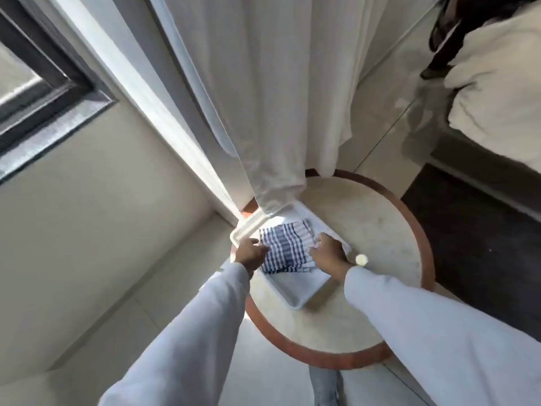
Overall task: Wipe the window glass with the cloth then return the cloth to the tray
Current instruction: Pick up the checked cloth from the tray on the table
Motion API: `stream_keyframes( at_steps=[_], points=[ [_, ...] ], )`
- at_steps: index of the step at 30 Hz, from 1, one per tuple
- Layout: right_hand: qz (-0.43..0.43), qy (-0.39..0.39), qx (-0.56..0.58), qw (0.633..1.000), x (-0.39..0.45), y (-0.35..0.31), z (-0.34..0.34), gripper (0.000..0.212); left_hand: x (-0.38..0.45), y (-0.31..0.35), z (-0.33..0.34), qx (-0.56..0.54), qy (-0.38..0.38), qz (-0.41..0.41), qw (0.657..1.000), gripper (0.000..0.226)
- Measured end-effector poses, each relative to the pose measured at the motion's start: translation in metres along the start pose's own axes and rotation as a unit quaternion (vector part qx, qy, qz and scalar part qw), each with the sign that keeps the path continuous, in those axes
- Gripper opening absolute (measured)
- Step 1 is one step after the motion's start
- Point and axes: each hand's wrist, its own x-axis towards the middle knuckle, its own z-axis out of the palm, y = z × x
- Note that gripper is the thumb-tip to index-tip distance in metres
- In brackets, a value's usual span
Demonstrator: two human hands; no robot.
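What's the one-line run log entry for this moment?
cloth: folded in tray | left hand: at cloth's left edge | right hand: at right edge | grip: unclear | table: round

Readable text: none on any surface.
Cloth [285, 249]: blue-and-white check pattern only, no lettering.
Tray [295, 291], under the cloth: plain white, unmarked.

Round table [366, 288] with pale marbled top and reddish-brown rim, lower centre of frame; small round pale object [361, 259] lying on it. White curtain [263, 98] hanging down upper centre, hem reaching the table's far edge. White bedding [497, 83] at upper right.
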Motion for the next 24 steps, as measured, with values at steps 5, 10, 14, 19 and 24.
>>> stream_keyframes(
  at_steps=[5,10,14,19,24],
  points=[
    [0.024,0.027,0.004,0.999,0.047,-0.002,0.033,0.047,0.044,-0.016,0.019,0.17,0.058,0.055,0.982,0.044],
    [0.041,0.053,-0.035,0.997,0.064,-0.003,0.046,0.048,0.069,-0.008,0.037,0.241,0.056,0.005,0.969,0.059],
    [0.053,0.02,-0.061,0.997,0.07,0.002,0.052,0.034,0.079,-0.013,0.045,0.245,0.063,-0.002,0.968,0.049],
    [0.078,-0.016,0.015,0.997,0.071,-0.005,0.04,0.009,0.074,-0.001,0.019,0.261,0.07,0.044,0.962,0.024],
    [0.009,-0.018,0.071,0.997,0.033,-0.049,0.011,0.027,0.035,0.036,-0.032,0.178,0.086,0.038,0.979,0.036]
  ],
)
